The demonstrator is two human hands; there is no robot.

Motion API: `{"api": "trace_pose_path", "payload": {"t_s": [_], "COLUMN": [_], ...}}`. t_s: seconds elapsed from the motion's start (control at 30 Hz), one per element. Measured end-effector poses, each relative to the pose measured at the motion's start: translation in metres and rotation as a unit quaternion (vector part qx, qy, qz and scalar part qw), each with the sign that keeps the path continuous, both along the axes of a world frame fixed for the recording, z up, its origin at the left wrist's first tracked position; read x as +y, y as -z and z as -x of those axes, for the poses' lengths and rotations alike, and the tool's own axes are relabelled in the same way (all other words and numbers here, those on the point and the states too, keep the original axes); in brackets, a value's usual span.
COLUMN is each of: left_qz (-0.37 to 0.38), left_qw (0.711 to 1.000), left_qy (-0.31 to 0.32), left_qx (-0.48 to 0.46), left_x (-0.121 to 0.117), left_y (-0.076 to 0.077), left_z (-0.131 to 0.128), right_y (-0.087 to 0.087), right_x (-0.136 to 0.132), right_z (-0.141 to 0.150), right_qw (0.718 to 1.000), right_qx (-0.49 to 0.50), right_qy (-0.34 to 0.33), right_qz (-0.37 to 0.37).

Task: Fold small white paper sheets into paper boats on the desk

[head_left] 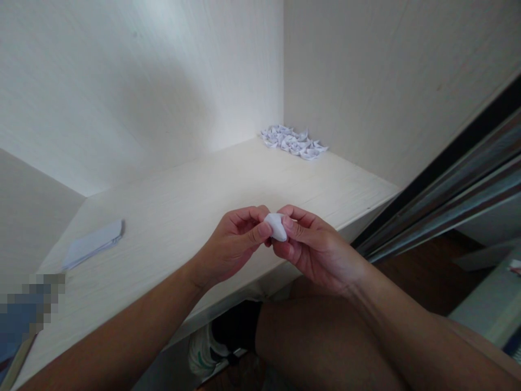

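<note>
A small folded piece of white paper (276, 226) is held between both hands, above the front edge of a pale wooden shelf. My left hand (238, 239) pinches its left side with thumb and fingertips. On the other side, my right hand (311, 241) grips it, the thumb lying on its face. The fingers behind the paper are partly hidden. Toward the back corner lies a pile of small folded white paper pieces (291, 142), apart from both hands. A flat stack of white paper strips (95, 243) rests at the left.
The pale shelf (179, 201) is bounded by back and side panels (345, 81). A dark-edged sliding door frame (439, 179) stands at the right. Below the shelf's front edge are a bent leg (317, 336) and a white shoe (201, 350). A pixelated patch (24, 315) covers the lower left.
</note>
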State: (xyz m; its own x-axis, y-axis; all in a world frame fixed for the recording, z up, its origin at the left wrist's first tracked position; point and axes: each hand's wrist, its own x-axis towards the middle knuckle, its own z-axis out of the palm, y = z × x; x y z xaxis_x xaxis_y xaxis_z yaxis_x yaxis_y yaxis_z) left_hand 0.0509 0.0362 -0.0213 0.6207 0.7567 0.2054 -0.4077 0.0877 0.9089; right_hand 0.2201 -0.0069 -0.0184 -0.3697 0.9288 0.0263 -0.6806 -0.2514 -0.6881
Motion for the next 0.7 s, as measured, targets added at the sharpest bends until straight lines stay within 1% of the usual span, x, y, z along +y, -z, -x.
{"api": "trace_pose_path", "payload": {"t_s": [0.1, 0.23, 0.37, 0.47, 0.6, 0.7], "left_qz": [-0.025, -0.064, -0.086, -0.096, -0.137, -0.144], "left_qw": [0.999, 0.994, 0.991, 0.989, 0.971, 0.955], "left_qy": [-0.025, -0.079, -0.086, -0.104, -0.186, -0.24], "left_qx": [0.0, 0.037, 0.046, 0.039, 0.066, 0.095], "left_x": [-0.0004, -0.0015, -0.002, -0.0004, 0.0035, 0.0056], "left_y": [-0.0019, -0.0053, -0.0037, -0.0006, 0.0023, 0.0033], "left_z": [-0.0009, -0.001, -0.0011, -0.0014, -0.0021, -0.0027], "right_y": [-0.0006, 0.0016, 0.0038, 0.0053, 0.0081, 0.0091], "right_x": [-0.0006, -0.0003, 0.0002, 0.001, 0.0034, 0.0057], "right_z": [0.0015, 0.0035, 0.0058, 0.0072, 0.0057, 0.0031], "right_qw": [1.0, 0.999, 0.998, 0.997, 0.991, 0.98], "right_qx": [0.006, 0.017, 0.018, -0.001, -0.042, -0.104], "right_qy": [-0.009, 0.0, 0.022, 0.056, 0.127, 0.17], "right_qz": [0.013, 0.04, 0.05, 0.044, 0.029, -0.029]}}
